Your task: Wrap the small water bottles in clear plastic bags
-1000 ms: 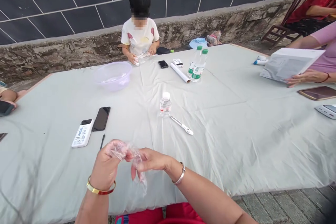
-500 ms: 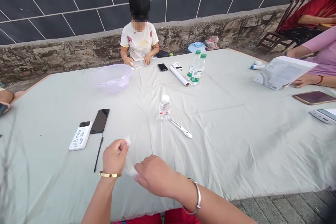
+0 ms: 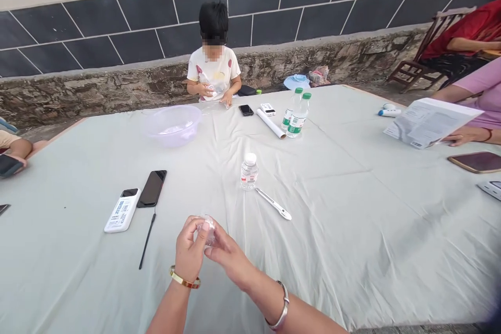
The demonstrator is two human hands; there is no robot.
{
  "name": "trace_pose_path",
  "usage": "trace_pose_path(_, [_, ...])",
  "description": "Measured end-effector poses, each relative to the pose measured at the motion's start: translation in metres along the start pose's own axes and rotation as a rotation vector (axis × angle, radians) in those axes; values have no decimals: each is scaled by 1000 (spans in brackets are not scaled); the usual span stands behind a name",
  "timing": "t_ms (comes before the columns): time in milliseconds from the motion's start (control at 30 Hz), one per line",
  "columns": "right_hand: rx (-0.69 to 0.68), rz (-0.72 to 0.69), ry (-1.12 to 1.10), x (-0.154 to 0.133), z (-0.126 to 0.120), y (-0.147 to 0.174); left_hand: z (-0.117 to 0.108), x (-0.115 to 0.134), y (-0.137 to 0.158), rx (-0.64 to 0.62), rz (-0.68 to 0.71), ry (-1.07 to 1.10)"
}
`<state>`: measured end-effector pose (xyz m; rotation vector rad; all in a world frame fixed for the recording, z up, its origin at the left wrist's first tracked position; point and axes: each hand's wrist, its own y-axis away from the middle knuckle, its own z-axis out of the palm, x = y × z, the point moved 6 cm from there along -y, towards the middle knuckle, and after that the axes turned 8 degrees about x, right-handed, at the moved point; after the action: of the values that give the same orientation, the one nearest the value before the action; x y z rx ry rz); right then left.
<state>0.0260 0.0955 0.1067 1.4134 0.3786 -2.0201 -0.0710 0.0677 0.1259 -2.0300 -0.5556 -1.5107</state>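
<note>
Our left hand [image 3: 190, 250], gold bracelet [image 3: 185, 277], is clamped on crumpled plastic film [image 3: 210, 235], thumb on top. Our right hand [image 3: 233, 261], silver bangle [image 3: 282, 307], meets the film from the right, thumb spread below; can't tell if it's gripping. Film is between the hands at the near side of the bench [image 3: 332, 255]. Clear, no label we can see. Bunched up, so no clear long axis or pointing direction.

Left of the hands: black strap [image 3: 146, 242] leading up to a black phone [image 3: 152, 189], beside a white power bank [image 3: 122, 211] with blue print, too small for us to read.

Ahead: white knife [image 3: 273, 204], long axis running from a small bottle's [image 3: 249, 173] base toward near right. Bottle upright, red marks on label, text unreadable.

Right: a person holds a white printed sheet or box [image 3: 432, 122], barcode at its lower edge.

Farther: purple basin [image 3: 172, 139], white roll [image 3: 271, 124], two green-capped bottles [image 3: 298, 117] with green-and-white labels, illegible.

Across from us, a person in a patterned shirt [image 3: 214, 74].
</note>
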Motion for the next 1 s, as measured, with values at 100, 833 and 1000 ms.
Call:
trace_pose_path(100, [16, 169, -273, -1, -5, -2, 8, 3, 13, -66, 176, -162])
trace_pose_path(833, [380, -369, 464, -22, -26, -8, 17, -25, 25, 14, -317, 327])
trace_pose_path(1000, [187, -449, 767, -20, -30, -7, 11, -42, 7, 119, -547, 527])
